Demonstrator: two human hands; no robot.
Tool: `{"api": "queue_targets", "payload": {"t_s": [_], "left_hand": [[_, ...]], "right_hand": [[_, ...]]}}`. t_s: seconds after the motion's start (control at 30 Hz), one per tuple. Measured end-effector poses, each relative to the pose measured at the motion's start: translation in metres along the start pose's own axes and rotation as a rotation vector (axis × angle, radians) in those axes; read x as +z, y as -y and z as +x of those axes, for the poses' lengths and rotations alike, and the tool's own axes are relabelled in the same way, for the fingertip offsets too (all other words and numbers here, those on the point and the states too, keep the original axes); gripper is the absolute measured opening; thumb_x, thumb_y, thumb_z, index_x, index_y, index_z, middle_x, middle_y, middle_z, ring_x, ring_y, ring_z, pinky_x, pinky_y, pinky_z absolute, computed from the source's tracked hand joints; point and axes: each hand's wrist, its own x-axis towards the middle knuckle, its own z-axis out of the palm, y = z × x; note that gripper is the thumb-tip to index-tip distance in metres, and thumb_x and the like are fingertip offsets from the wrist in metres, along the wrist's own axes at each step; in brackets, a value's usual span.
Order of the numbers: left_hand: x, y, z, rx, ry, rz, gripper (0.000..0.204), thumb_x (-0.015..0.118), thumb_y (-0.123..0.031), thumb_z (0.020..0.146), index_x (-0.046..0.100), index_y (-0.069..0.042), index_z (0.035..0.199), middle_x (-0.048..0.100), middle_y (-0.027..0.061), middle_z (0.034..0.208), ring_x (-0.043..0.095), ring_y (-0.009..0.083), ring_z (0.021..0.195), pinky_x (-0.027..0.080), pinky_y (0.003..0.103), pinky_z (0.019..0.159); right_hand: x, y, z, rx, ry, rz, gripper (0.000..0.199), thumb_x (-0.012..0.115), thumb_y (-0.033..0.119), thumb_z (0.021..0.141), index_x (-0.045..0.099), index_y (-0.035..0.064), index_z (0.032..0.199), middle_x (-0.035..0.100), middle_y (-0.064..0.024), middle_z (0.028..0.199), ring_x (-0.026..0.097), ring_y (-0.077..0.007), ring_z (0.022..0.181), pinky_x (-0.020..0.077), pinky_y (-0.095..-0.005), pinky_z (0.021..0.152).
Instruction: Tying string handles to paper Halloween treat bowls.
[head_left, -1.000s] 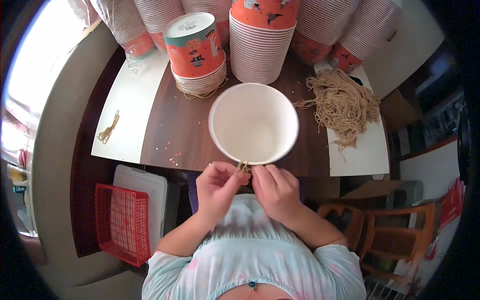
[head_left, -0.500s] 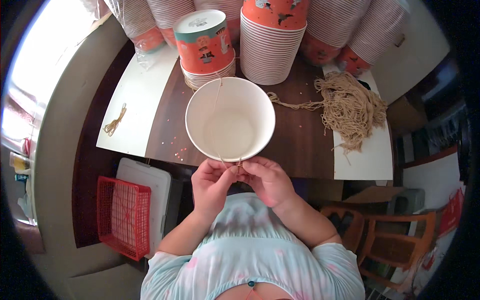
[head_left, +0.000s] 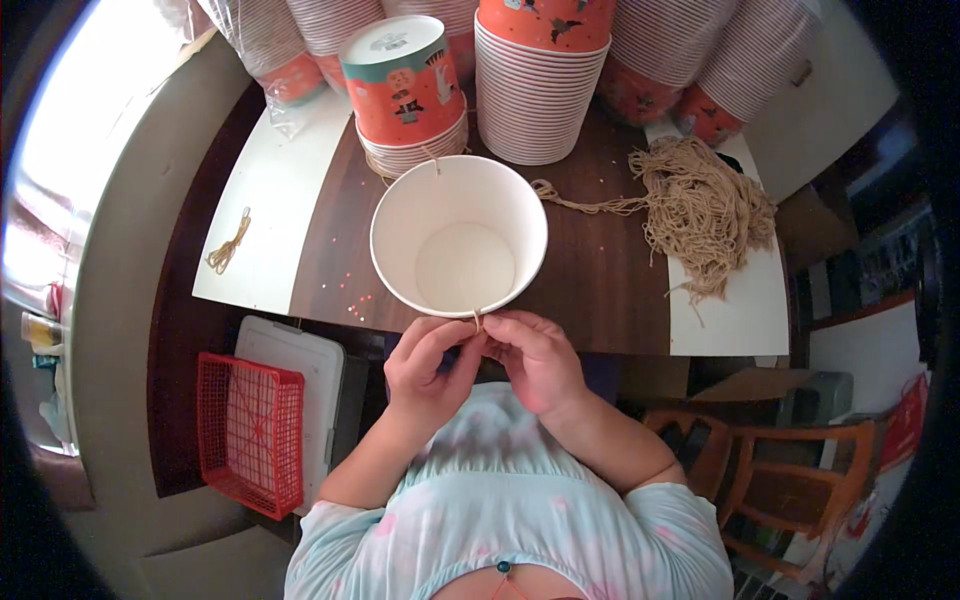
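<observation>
A white-lined paper bucket (head_left: 400, 240) sits at the table's near edge, its open mouth toward me. A short bit of tan cord (head_left: 478, 318) comes through its near rim, and another short piece shows at the far rim. Just below the near rim, my left hand (head_left: 432, 362) is closed, thumb and fingers pinching the cord. My right hand (head_left: 538, 358) meets it there, also closed on the cord, with its thumb beside the left fingertips. The cord's ends and any knot are hidden behind my fingers.
Behind the bucket stand an upturned orange-and-green bucket (head_left: 405, 95) on others and a tall nested bucket stack (head_left: 535, 100). A tangled heap of cord (head_left: 700, 215) lies right, a small cord bundle (head_left: 230, 242) left. A red basket (head_left: 250, 435) is below left, a wooden chair (head_left: 800, 480) below right.
The cord strand that ran across the bucket's mouth no longer crosses it. My left fingers have shifted in closer to the right ones at the near rim.
</observation>
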Motion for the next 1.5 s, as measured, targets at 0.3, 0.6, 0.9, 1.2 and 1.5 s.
{"api": "queue_targets", "payload": {"t_s": [0.3,0.6,0.9,1.2,1.5], "left_hand": [[-0.013,0.004,0.005,-0.276,-0.017,-0.274,0.009,0.065,0.006,0.078,0.06,0.001,0.084,0.059,0.0051,0.078,0.056,0.0096,0.068,0.045,0.02,0.06],[-0.014,-0.001,0.019,-0.553,0.028,-0.636,0.003,0.061,0.001,0.086,0.059,0.002,0.086,0.06,-0.0013,0.08,0.053,0.0022,0.068,0.043,0.016,0.061],[-0.007,-0.007,0.034,-0.58,0.16,-0.842,0.001,0.058,0.002,0.088,0.057,0.003,0.088,0.063,0.0038,0.083,0.06,0.0074,0.076,0.051,0.021,0.069],[-0.007,0.005,0.029,-0.596,0.083,-0.971,0.004,0.059,0.001,0.088,0.058,0.004,0.09,0.063,0.0041,0.086,0.06,0.01,0.079,0.054,0.026,0.073],[-0.007,-0.004,0.03,-0.513,0.161,-1.003,0.004,0.06,0.001,0.086,0.056,0.004,0.086,0.054,0.0057,0.088,0.058,0.0125,0.08,0.055,0.027,0.073]], "right_hand": [[-0.007,0.01,0.008,0.035,-0.124,0.087,0.015,0.056,0.014,0.083,0.065,0.0027,0.089,0.064,-0.0052,0.082,0.057,-0.0142,0.07,0.0475,-0.0299,0.068],[-0.006,0.037,0.006,-0.333,-0.031,-0.979,0.02,0.062,0.016,0.08,0.065,0.0018,0.094,0.063,-0.0099,0.078,0.06,-0.0213,0.065,0.0484,-0.0339,0.066],[0.011,0.042,0.003,-1.37,-0.013,-1.562,0.033,0.073,0.0,0.063,0.06,0.0067,0.093,0.058,-0.0056,0.089,0.057,-0.0248,0.076,0.0468,-0.0354,0.067],[0.004,0.046,0.009,-1.434,-0.027,-1.573,0.025,0.07,0.006,0.067,0.064,0.007,0.091,0.06,-0.005,0.095,0.056,-0.0232,0.083,0.0437,-0.0415,0.082],[0.014,0.041,0.002,-1.318,0.104,-1.405,0.022,0.071,0.009,0.073,0.059,0.0102,0.092,0.062,-0.003,0.097,0.06,-0.0196,0.087,0.04,-0.0454,0.094]]}}
